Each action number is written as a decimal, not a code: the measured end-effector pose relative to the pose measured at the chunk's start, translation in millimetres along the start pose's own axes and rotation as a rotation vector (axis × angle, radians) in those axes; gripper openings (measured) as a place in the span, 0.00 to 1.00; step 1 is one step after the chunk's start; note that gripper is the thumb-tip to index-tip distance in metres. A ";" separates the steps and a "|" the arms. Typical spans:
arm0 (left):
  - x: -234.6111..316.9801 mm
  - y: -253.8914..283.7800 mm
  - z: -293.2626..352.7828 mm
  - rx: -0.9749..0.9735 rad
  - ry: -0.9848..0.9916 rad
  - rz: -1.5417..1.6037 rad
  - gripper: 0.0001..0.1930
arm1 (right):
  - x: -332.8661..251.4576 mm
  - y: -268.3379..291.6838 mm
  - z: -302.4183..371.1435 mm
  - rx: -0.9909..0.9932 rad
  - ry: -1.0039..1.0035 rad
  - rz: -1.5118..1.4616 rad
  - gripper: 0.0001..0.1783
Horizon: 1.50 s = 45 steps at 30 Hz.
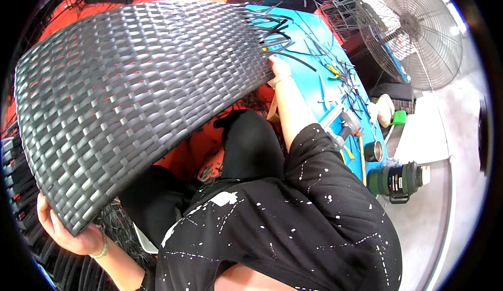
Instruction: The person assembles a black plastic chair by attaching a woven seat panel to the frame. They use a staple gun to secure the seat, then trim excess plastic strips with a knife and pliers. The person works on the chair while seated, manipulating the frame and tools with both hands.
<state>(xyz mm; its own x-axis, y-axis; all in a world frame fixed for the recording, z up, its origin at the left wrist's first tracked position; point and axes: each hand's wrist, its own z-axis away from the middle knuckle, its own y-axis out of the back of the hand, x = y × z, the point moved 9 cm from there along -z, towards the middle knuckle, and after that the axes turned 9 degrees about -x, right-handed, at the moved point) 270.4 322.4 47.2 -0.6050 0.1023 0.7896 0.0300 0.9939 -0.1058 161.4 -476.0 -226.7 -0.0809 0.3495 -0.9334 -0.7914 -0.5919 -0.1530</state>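
A large black woven panel [141,81], plaited from flat glossy strips, spans the left and middle of the view, tilted above my legs. My left hand [70,236] is closed round its near left corner, with fingers along the outer edge. At the right end of the panel, my right hand [280,68] grips the edge; most of its fingers are hidden behind the weave. Loose black strip ends [277,29] stick out from the panel's far right side, just beyond my right hand, over the blue tabletop [304,78].
On the blue table lie yellow-handled pliers [333,71], scattered cut strips and a wooden handle [362,160]. A metal cup [373,151] and a dark green flask [390,181] stand at its right. A large fan [408,26] is at the far right. Red flooring [183,154] shows below.
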 end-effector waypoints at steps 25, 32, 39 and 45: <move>49.5 -71.0 -4.4 -0.258 -0.047 0.183 0.16 | -56.0 70.7 -17.9 0.602 0.024 1.328 0.28; 55.6 -71.4 6.0 -0.281 -0.063 0.025 0.18 | -28.9 83.9 -13.9 0.523 -0.134 1.081 0.26; 55.6 -68.6 3.7 -0.239 -0.090 0.100 0.18 | -24.6 100.8 -62.4 0.475 -0.081 1.373 0.31; 49.9 -58.5 10.4 -0.254 -0.076 0.023 0.19 | -29.8 102.1 -66.3 0.395 -0.003 1.226 0.30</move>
<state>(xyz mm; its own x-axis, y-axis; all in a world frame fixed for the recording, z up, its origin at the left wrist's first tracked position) 230.2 269.0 86.5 -0.6596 0.1317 0.7399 0.2377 0.9706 0.0391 123.2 -595.0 -236.0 -0.8797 -0.2652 -0.3946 -0.3244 -0.2719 0.9060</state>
